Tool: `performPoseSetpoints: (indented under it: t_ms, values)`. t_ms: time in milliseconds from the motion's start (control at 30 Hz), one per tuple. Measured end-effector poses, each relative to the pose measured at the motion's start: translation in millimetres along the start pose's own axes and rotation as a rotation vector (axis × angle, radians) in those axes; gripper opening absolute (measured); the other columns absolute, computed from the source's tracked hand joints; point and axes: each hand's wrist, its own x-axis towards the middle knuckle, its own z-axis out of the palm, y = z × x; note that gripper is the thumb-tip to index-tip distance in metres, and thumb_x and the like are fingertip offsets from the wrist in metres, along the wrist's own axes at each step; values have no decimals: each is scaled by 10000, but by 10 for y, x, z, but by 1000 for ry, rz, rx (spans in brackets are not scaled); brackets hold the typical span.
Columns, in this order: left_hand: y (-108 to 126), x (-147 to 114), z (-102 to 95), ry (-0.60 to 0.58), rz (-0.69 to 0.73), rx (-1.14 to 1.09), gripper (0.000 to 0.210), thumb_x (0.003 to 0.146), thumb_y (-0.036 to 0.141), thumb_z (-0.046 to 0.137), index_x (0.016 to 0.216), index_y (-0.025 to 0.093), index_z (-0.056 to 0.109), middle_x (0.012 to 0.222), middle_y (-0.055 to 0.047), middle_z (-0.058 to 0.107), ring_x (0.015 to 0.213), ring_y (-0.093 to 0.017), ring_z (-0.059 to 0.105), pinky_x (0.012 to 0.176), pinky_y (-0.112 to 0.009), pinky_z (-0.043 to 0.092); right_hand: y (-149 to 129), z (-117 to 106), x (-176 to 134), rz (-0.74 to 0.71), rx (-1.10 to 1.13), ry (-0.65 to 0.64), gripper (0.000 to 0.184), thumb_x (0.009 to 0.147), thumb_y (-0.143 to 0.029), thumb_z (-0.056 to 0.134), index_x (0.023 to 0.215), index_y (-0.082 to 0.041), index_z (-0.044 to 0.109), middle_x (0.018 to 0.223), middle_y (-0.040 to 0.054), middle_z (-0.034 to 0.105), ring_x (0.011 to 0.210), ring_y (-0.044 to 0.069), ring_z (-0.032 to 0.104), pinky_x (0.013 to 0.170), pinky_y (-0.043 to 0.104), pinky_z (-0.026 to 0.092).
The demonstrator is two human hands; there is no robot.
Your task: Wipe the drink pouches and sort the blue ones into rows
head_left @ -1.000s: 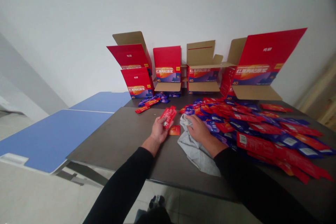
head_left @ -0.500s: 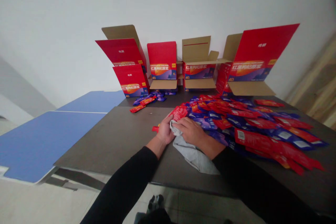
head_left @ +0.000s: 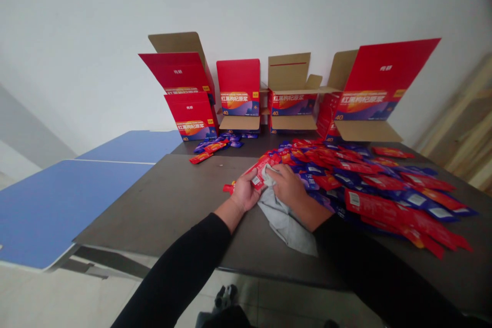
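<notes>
My left hand (head_left: 244, 192) is closed around the lower part of a red sachet (head_left: 258, 178) with a white barcode label. The sachet's end sticks out to the left of my thumb. Bunched in my right hand (head_left: 287, 186) is a grey cloth (head_left: 289, 228), pressed against the sachet's right side. The rest of the cloth hangs down onto the dark table (head_left: 161, 210). Close behind and to the right of both hands lies a wide heap of red and purple sachets (head_left: 357, 166).
Along the wall stand several open red cartons, among them a left one (head_left: 192, 115), a middle one (head_left: 239, 97) and a right one (head_left: 361, 105). A small group of sachets (head_left: 215, 146) lies before the left carton. A blue table (head_left: 77, 205) adjoins on the left.
My right hand with the cloth has slid to the right along the sachet, so more of its red face and barcode shows. My left hand stays in nearly the same place.
</notes>
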Motion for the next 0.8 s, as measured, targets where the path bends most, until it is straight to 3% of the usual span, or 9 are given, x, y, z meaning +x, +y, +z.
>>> performPoseSetpoints:
  t_ms: [200,433,600,700,800]
  values:
    - [22,-11,4,25,-3,45,369,854,177,596,1219,126,618,1149,-143,700,998,-246,699,908,-450,576,258,5,18,110,55,132,552,739,-58,493,1243,-227,643,1166,93,598,1115,259,534,1014,383,473]
    - [59,-8,13,73,-31,72,372,835,159,591,1203,114,623,1105,-150,713,881,-229,721,788,-413,619,379,11,32,151,109,194,507,754,-92,488,1225,-168,660,1131,127,587,1101,274,540,1024,420,465]
    - [92,12,-15,67,-45,53,455,848,191,571,1301,157,587,1152,-133,706,947,-234,712,797,-400,609,445,-24,47,221,141,247,497,784,-123,490,1256,-155,643,1131,146,592,1110,304,540,1027,483,449]
    - [100,11,-12,9,-77,-5,436,884,254,558,1314,190,593,1190,-112,699,989,-226,699,826,-384,591,393,-93,29,183,113,245,459,799,-133,508,1236,-169,643,1118,137,620,1106,309,542,1028,495,440]
    - [88,2,9,-41,-115,-52,389,917,316,536,1272,183,624,1136,-97,716,953,-209,698,827,-358,576,215,-150,-22,60,55,153,404,805,-114,517,1168,-200,672,1115,111,659,1086,292,551,1023,465,440]
